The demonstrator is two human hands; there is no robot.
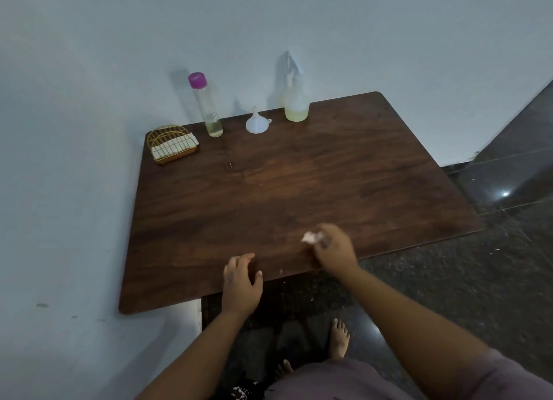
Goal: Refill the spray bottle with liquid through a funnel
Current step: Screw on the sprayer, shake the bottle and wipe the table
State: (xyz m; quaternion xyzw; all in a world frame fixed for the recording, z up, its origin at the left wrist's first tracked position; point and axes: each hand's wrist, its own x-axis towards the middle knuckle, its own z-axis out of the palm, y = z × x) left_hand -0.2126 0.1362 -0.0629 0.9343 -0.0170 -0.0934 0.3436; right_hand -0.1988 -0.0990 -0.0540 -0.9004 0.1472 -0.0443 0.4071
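Observation:
A translucent spray bottle [295, 100] with a white trigger head stands at the table's far edge, a little yellowish liquid in its base. Left of it a small white funnel [256, 123] rests upside down, spout up. Further left stands a tall clear bottle [206, 106] with a purple cap, holding some pale liquid. My right hand [333, 250] is near the table's front edge, fingers closed on a small crumpled white tissue [311, 238]. My left hand [241, 280] rests at the front edge, fingers loosely apart, holding nothing. Both hands are far from the bottles.
A gold wire holder [171, 143] with white napkins sits at the far left corner of the dark wooden table [299, 184]. A pale wall runs behind and to the left. Dark tiled floor lies to the right, and my bare feet show below.

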